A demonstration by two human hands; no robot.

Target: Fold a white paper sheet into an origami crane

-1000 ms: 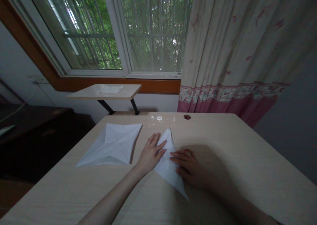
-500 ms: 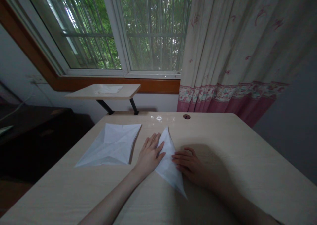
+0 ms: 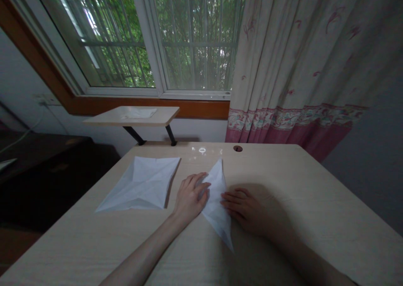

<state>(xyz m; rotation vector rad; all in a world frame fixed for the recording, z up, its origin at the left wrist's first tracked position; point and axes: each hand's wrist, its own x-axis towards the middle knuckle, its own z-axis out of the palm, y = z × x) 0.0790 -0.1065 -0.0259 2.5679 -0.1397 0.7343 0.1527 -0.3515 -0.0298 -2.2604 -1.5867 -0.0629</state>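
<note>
A thin white sheet [image 3: 216, 202], folded into a long pointed shape, lies on the wooden table between my hands; whether it is paper or cloth I cannot tell. My left hand [image 3: 191, 195] rests along its left edge, fingers apart, with the fingertips and thumb on the sheet. From the right, my right hand [image 3: 244, 210] lays its outstretched fingertips on the opposite edge. Neither hand grips the sheet. Left of my left hand, a second white sheet [image 3: 143, 184] lies spread out, with crease lines and corners slightly raised.
At the back left, a small raised shelf [image 3: 166, 119] on black legs carries another white sheet [image 3: 140, 113]. A round cable hole [image 3: 237, 148] sits near the table's [image 3: 315, 210] far edge. Behind are a barred window [image 3: 195, 38] and a flowered curtain [image 3: 292, 59].
The folded sheet has turned a little clockwise; its far tip has shifted right and its near tip slightly left. My left hand's fingers have bent slightly, and my right hand stays nearly in place.
</note>
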